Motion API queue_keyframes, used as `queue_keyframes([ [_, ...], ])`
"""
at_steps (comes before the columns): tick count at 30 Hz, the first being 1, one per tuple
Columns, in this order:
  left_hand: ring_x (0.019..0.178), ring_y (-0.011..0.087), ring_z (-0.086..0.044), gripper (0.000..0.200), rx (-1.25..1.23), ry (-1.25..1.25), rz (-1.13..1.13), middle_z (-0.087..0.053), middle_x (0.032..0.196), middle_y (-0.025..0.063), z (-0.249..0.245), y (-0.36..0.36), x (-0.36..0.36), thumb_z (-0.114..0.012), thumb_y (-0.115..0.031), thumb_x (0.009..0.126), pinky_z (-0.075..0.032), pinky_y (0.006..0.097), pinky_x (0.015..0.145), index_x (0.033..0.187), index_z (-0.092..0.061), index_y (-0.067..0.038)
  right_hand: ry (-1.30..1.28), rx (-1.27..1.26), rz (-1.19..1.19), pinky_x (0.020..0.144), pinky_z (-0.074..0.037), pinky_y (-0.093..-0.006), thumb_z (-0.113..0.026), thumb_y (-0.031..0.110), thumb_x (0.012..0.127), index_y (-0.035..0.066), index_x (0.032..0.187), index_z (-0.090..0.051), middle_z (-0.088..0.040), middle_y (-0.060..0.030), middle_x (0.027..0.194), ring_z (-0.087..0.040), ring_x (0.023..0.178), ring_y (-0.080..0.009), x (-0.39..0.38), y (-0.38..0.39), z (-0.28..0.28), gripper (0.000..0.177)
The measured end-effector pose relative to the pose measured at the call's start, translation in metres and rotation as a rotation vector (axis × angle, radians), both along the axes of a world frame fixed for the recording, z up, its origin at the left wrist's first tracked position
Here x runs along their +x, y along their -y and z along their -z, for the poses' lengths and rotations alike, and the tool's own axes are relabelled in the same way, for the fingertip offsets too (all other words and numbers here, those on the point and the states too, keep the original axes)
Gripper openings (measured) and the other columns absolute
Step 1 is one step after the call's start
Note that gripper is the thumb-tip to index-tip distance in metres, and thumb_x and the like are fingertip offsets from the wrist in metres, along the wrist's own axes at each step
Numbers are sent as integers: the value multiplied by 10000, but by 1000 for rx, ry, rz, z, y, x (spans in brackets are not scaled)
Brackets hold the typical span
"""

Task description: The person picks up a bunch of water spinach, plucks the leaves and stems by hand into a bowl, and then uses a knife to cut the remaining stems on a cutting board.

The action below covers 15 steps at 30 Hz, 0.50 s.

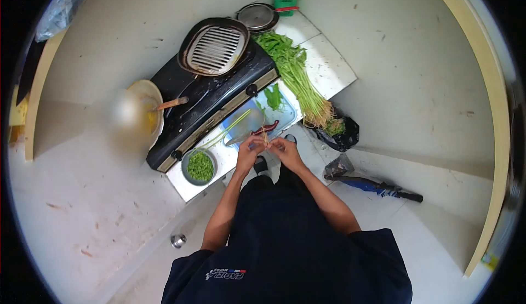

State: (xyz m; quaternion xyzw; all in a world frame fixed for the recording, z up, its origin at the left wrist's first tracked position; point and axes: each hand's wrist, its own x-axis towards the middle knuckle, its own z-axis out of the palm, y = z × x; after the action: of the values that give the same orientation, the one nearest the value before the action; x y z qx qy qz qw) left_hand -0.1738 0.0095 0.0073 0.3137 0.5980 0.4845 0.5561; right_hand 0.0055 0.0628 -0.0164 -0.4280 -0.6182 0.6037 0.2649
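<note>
Both hands meet at the counter's front edge, with the fingertips close together. My left hand [250, 149] and my right hand [286, 151] pinch the root end of a thin plant stem [265, 134] between them. Just beyond the fingers lies a knife with a dark red handle [267, 128] on a blue-and-white cutting board [287, 116]. Long green stalks [233, 124] and a few loose leaves [273, 97] rest on the board. To the left, a grey bowl [212, 178] holds chopped greens [200, 167].
A black stove [181, 118] carries a grill pan [215, 47]. Leafy greens with roots [298, 74] lie along the counter's right side, above a black bag [350, 134]. A pale bowl [147, 91] stands left. An umbrella [372, 185] lies right.
</note>
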Motion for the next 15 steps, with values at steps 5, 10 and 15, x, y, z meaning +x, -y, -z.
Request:
queue_keyframes([
  [5,935,137,-658,272,-56,134,194,-683,973,61,47,22,16,-747,-24,858,-536,296,864,1113,-657,0,153,-81,138,694,-501,-246,-703,103,951,-10,1007,-707,-717,-28,860,-628,760,-71,28,51,5,127],
  [10,957,138,-651,259,-64,158,541,-684,995,61,51,29,46,-749,-57,875,-527,298,866,1115,-664,-9,91,-296,271,753,-506,-241,-668,29,933,-16,998,-703,-719,-45,870,-645,803,-87,73,104,27,87],
  [15,947,151,-667,238,-109,90,518,-684,1005,70,78,52,61,-762,-40,858,-553,308,836,1069,-662,10,259,-304,197,710,-493,-256,-675,76,931,0,975,-695,-682,-3,833,-605,781,-71,84,115,33,89],
])
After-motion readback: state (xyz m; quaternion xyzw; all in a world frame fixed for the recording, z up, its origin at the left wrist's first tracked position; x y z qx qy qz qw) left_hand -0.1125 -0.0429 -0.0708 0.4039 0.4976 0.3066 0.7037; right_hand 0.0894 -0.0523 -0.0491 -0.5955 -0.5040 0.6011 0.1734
